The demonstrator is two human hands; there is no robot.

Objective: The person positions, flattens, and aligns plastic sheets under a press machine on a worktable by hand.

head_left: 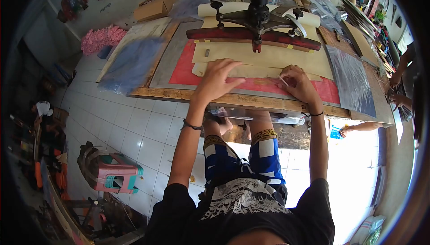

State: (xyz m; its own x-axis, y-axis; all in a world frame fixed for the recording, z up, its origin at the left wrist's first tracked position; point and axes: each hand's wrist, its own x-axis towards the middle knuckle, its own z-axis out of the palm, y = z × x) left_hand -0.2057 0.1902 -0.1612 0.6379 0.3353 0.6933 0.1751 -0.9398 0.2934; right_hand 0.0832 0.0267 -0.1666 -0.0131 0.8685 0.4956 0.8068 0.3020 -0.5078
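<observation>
My left hand [219,78] lies with its fingers spread over the edge of a tan sheet [260,52] on the worktable. My right hand [299,84] is closed, thumb and fingers pinching a thin white stick [283,80] whose kind I cannot make out. Between the hands runs a narrow tan strip [255,71], above a red sheet [181,72] that shows around the tan one. A small grey metal piece [207,53] rests on the tan sheet. Just beyond my hands hangs a machine head with a long dark red bar [251,34].
Clear plastic sheets [134,63] lie left, with more plastic film [351,79] right. A cardboard box [156,5] and pink bundle [103,39] stand at the back left. Another person's hand [396,101] is at the right edge. Stacked stools [112,173] stand on the floor.
</observation>
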